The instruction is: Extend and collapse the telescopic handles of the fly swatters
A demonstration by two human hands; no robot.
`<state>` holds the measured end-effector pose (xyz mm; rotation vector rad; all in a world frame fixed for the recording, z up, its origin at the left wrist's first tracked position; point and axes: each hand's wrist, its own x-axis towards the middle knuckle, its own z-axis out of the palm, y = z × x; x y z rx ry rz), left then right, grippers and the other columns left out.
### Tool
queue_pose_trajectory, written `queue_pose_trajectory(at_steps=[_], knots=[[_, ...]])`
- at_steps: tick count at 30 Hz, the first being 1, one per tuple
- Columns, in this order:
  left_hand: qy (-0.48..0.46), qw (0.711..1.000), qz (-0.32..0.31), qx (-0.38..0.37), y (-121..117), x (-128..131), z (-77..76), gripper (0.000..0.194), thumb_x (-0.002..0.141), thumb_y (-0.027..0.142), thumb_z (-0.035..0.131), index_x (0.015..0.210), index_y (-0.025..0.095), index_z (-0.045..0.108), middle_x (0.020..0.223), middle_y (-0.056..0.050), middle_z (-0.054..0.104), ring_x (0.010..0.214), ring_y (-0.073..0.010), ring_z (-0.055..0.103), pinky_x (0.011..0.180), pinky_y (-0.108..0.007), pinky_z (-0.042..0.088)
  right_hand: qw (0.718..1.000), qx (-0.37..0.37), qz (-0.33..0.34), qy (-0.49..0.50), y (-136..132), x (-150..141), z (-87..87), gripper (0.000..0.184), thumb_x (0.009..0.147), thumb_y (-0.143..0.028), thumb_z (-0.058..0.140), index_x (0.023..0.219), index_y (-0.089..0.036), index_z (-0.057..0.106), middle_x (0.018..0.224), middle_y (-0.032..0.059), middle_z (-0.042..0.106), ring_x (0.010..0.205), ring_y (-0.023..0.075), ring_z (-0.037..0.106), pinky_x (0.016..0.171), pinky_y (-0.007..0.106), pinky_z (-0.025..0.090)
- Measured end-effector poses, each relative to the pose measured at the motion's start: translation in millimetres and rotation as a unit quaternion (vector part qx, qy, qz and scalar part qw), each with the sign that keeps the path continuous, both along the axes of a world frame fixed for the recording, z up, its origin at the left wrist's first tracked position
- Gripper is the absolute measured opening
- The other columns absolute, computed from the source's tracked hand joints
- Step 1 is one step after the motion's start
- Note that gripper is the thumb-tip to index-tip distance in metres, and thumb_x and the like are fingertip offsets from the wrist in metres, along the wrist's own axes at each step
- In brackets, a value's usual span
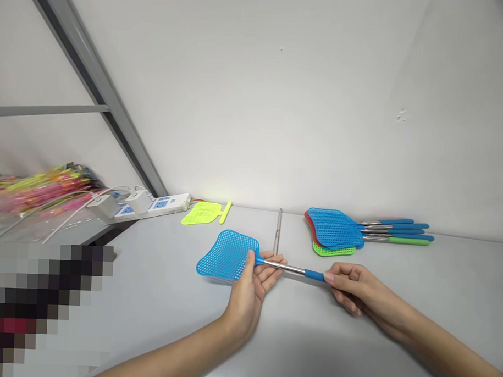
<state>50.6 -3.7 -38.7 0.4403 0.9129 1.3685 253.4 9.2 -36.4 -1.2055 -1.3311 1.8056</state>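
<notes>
A blue fly swatter (pixel 228 256) with a metal rod and a blue grip is held level above the grey table. My left hand (pixel 254 285) has its thumb on the neck of the swatter, with the fingers stretched out beneath. At the other end, my right hand (pixel 349 285) pinches the blue grip between thumb and fingers. Just behind my left fingers lies a thin metal rod (pixel 278 228) pointing at the wall. Further right, a pile of fly swatters (pixel 335 229) shows blue, red and green heads, their handles pointing right.
A yellow swatter head (pixel 203 213) with a short crossbar lies near the wall. Left of it is a white power strip (pixel 168 204) with plugged-in chargers and cables. Plastic-wrapped colourful items (pixel 45 189) are heaped at the far left by a grey metal frame (pixel 109 106).
</notes>
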Motion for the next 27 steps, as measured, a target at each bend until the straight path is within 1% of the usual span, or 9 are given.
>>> queue_pose_trajectory(at_steps=[6, 11, 13, 16, 18, 21, 27], knots=[[0.015, 1.0, -0.004, 0.016, -0.5, 0.1, -1.1, 0.024, 0.084, 0.03, 0.044, 0.09, 0.008, 0.054, 0.09, -0.015, 0.065, 0.092, -0.0232, 0.06, 0.085, -0.032, 0.046, 1.0, -0.005, -0.016, 0.01, -0.4, -4.6, 1.7, 0.036, 0.069, -0.045, 0.061, 0.06, -0.016, 0.042, 0.045, -0.006, 0.046, 0.033, 0.0018, 0.028, 0.037, 0.018, 0.021], [0.007, 1.0, -0.003, 0.012, -1.1, -0.4, -3.6, 0.023, 0.084, 0.027, 0.045, 0.091, 0.007, 0.053, 0.09, -0.015, 0.065, 0.092, -0.0237, 0.06, 0.086, -0.033, 0.046, 0.999, -0.031, -0.022, 0.009, 0.3, -4.3, -0.1, 0.036, 0.066, -0.045, 0.064, 0.06, -0.016, 0.042, 0.043, -0.0061, 0.046, 0.033, 0.0018, 0.029, 0.036, 0.017, 0.019], [0.004, 1.0, -0.006, 0.012, -0.8, -0.2, -4.2, 0.023, 0.085, 0.027, 0.043, 0.091, 0.007, 0.053, 0.09, -0.016, 0.065, 0.092, -0.0236, 0.06, 0.086, -0.033, 0.046, 0.999, -0.03, -0.024, 0.004, 0.7, -3.3, -0.4, 0.037, 0.066, -0.045, 0.063, 0.059, -0.015, 0.042, 0.043, -0.0055, 0.047, 0.032, 0.0017, 0.029, 0.036, 0.017, 0.019], [-0.001, 1.0, -0.02, 0.022, 0.5, -0.2, -4.9, 0.024, 0.086, 0.027, 0.042, 0.091, 0.007, 0.054, 0.092, -0.016, 0.065, 0.093, -0.0236, 0.059, 0.087, -0.033, 0.045, 0.999, -0.025, -0.031, 0.003, 0.7, -2.4, 0.0, 0.038, 0.067, -0.045, 0.063, 0.058, -0.015, 0.042, 0.046, -0.0046, 0.05, 0.033, 0.0012, 0.03, 0.036, 0.017, 0.019], [-0.008, 0.999, -0.029, 0.026, 1.1, -1.0, -5.4, 0.025, 0.086, 0.028, 0.042, 0.091, 0.007, 0.054, 0.093, -0.016, 0.064, 0.094, -0.0236, 0.059, 0.088, -0.033, 0.044, 0.999, -0.035, -0.024, 0.0, -0.1, -2.4, 0.2, 0.038, 0.068, -0.046, 0.061, 0.056, -0.015, 0.042, 0.042, -0.0052, 0.047, 0.031, 0.0011, 0.028, 0.035, 0.017, 0.017], [-0.014, 0.999, -0.037, 0.035, 0.3, -2.8, -5.6, 0.025, 0.086, 0.029, 0.042, 0.091, 0.008, 0.054, 0.095, -0.015, 0.064, 0.096, -0.0231, 0.058, 0.09, -0.033, 0.043, 0.998, -0.06, -0.011, 0.008, -2.1, -2.7, 0.2, 0.036, 0.073, -0.047, 0.056, 0.06, -0.014, 0.047, 0.036, -0.0061, 0.043, 0.028, 0.0012, 0.023, 0.033, 0.018, 0.012], [-0.008, 0.998, -0.043, 0.051, -5.7, -1.4, -3.1, 0.024, 0.085, 0.03, 0.044, 0.092, 0.009, 0.053, 0.095, -0.014, 0.064, 0.096, -0.0224, 0.058, 0.09, -0.033, 0.043, 0.994, -0.093, 0.0, 0.053, -3.3, 1.0, -1.7, 0.033, 0.077, -0.043, 0.053, 0.067, -0.011, 0.055, 0.036, -0.0078, 0.037, 0.028, -0.0001, 0.016, 0.031, 0.017, 0.008]])
